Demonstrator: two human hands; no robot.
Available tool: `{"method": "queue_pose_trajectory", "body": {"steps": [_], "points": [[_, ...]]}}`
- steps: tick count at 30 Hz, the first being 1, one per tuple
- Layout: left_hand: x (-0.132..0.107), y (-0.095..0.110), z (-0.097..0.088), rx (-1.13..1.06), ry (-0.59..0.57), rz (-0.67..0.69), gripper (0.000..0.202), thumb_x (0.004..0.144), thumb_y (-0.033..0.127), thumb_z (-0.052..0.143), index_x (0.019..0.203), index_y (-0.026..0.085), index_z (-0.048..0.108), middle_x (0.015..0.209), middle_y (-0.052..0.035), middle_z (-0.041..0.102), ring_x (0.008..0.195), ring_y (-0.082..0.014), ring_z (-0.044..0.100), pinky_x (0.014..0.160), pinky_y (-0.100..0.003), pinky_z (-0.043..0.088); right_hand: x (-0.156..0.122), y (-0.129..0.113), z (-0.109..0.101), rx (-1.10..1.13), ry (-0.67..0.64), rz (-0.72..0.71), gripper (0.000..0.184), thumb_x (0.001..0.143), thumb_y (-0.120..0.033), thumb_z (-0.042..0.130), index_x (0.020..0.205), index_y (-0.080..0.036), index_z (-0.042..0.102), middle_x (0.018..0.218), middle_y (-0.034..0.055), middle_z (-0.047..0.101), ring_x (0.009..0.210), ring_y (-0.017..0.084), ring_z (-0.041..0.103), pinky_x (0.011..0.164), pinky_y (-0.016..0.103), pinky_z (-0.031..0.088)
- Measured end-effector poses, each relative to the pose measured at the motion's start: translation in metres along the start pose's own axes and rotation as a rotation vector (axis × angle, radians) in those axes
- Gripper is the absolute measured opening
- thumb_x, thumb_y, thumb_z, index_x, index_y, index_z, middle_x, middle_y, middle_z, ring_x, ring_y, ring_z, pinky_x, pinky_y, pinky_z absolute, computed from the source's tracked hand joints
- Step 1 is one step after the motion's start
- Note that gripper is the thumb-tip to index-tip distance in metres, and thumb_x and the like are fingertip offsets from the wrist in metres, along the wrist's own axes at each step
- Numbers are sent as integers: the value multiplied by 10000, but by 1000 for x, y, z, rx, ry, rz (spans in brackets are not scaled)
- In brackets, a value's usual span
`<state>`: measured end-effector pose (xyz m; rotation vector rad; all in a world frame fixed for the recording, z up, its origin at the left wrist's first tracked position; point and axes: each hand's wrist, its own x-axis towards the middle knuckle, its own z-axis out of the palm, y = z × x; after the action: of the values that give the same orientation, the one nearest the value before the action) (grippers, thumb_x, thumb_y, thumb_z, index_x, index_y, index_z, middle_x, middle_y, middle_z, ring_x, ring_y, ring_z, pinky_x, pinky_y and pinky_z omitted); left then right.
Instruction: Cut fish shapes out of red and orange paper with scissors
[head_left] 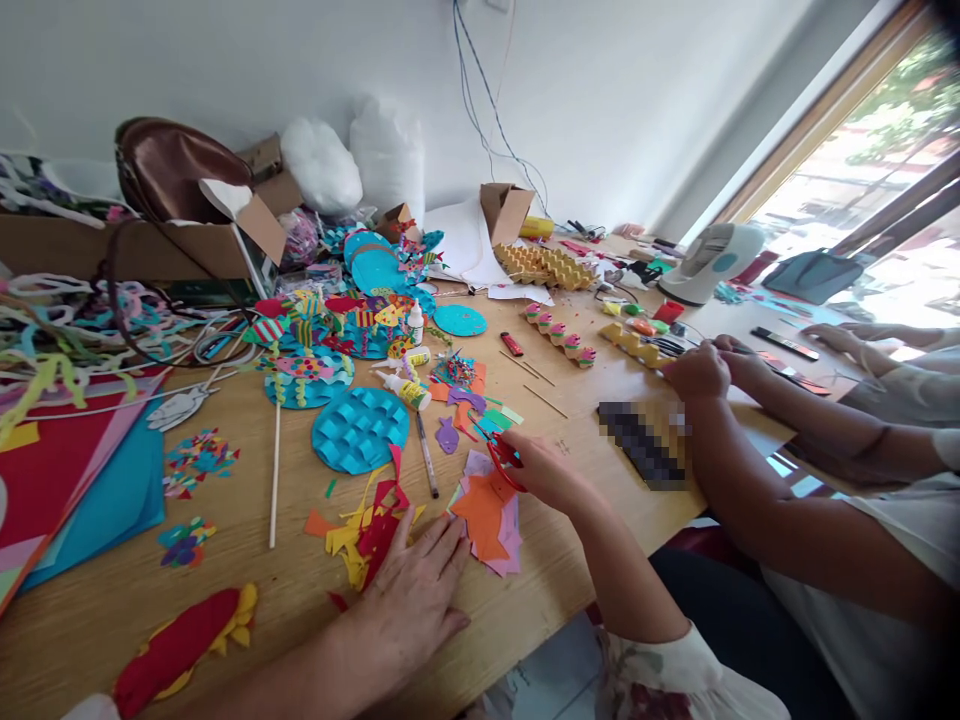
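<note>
My left hand (416, 590) lies flat with its fingers stretched out. Its fingertips touch red paper scraps (382, 520) and reach toward an orange paper cut-out (484, 515) on pink sheets. In my right hand (546, 470) is a pair of red-handled scissors (501, 458), the blades pointing away from me. Around the blades lie a purple paper fish (448, 435) and green paper pieces (502, 418). Yellow scraps (345, 545) are left of my left hand. A pen (427, 455) rests beside a round blue paper piece with a raised lattice (360, 430).
A red-and-yellow fish (187, 640) lies at front left, near stacked coloured sheets (112, 500). A stick (274, 480), glue bottles (409, 390), a red cutter (511, 344) and egg-carton strips (559, 335) are spread farther back. At right, other people's hands (701, 370) work over the table.
</note>
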<state>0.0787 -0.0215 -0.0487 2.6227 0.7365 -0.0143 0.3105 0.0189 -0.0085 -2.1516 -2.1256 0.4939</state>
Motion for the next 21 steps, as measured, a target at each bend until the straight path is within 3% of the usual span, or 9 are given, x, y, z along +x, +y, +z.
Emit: {"method": "queue_pose_trajectory", "body": {"steps": [8, 14, 21], "points": [[-4, 0, -5, -23, 20, 37, 533, 893, 460, 449, 1360, 203, 432, 1462, -131, 418, 1353, -301, 338, 1091, -652, 185, -13, -4, 12, 32, -4, -3, 95, 784, -145, 532, 857, -180, 582, 701, 15, 584, 590, 135, 448, 518, 224, 258], [-2, -1, 1, -20, 24, 32, 540, 874, 473, 478, 1345, 210, 446, 1452, -135, 431, 1346, -331, 333, 1064, -698, 158, -12, -4, 18, 14, -13, -33, 64, 809, -162, 523, 846, -181, 571, 735, 27, 587, 610, 142, 442, 527, 230, 248], [-2, -2, 4, -3, 32, 43, 521, 880, 453, 477, 1349, 231, 430, 1461, -118, 419, 1345, -315, 324, 1071, -680, 148, -13, -7, 16, 6, -16, -59, 84, 839, -180, 496, 882, -183, 567, 746, 29, 592, 627, 147, 460, 540, 234, 246]]}}
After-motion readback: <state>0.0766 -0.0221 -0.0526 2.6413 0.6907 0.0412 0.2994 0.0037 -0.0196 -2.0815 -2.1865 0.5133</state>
